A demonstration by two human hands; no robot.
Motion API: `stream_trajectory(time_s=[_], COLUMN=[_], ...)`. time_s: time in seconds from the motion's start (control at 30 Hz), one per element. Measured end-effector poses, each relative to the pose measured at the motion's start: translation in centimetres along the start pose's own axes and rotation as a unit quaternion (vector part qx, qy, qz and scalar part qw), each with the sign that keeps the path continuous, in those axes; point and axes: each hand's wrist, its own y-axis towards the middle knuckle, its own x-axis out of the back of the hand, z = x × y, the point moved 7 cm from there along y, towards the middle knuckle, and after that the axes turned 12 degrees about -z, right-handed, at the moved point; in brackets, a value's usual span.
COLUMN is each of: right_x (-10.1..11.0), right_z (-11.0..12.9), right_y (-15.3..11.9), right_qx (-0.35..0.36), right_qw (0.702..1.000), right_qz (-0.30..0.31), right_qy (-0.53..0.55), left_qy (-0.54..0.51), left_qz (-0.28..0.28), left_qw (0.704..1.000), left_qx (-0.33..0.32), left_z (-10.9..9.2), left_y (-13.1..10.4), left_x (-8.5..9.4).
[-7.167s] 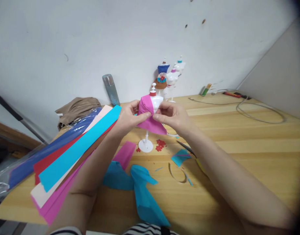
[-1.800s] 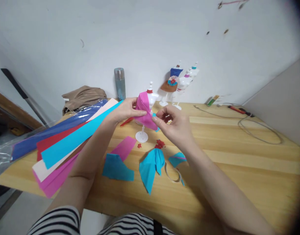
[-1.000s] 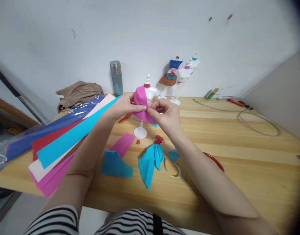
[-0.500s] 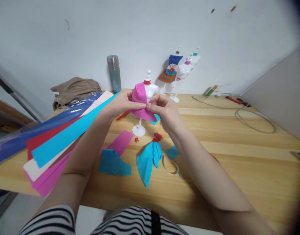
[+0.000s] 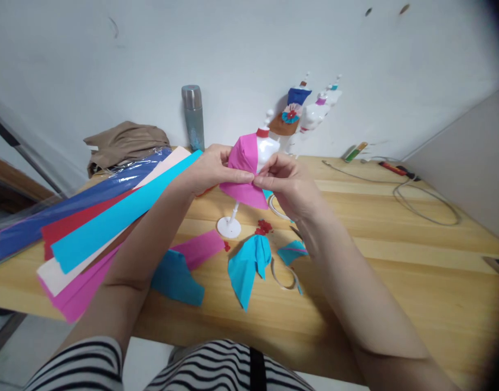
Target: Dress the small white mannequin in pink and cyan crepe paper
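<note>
A small white mannequin (image 5: 267,149) with a red neck band tilts to the right, its round base (image 5: 229,227) to the lower left. Pink paper (image 5: 244,156) covers its left side and flares out below the waist. My left hand (image 5: 217,171) grips the mannequin and pink paper from the left, thumb pressed at the waist. From the right, my right hand (image 5: 284,182) pinches the pink paper at the waist, close to the left thumb. The fingers behind the mannequin are hidden.
Coloured paper strips (image 5: 119,217) lie left. Blue pieces (image 5: 249,269), a pink piece (image 5: 200,248) and red flowers (image 5: 263,227) lie in front. Behind stand a flask (image 5: 193,119) and dressed mannequins (image 5: 296,111). A cable (image 5: 424,212) curls at right.
Both hands and the mannequin have shifted slightly right, and the mannequin now leans to the right. The pink and blue pieces in front have moved a little.
</note>
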Motion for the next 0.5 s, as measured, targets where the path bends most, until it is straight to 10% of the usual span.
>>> stream_trajectory(time_s=[0.5], right_x=[-0.23], right_z=[-0.37], right_y=[-0.02], right_qx=[-0.036], right_qw=[0.999], right_qz=[0.037], right_qy=[-0.004], left_qy=[0.029], left_qz=[0.038], left_qw=[0.999], left_qx=[-0.007], left_z=[-0.20], left_y=[0.04], left_x=[0.06])
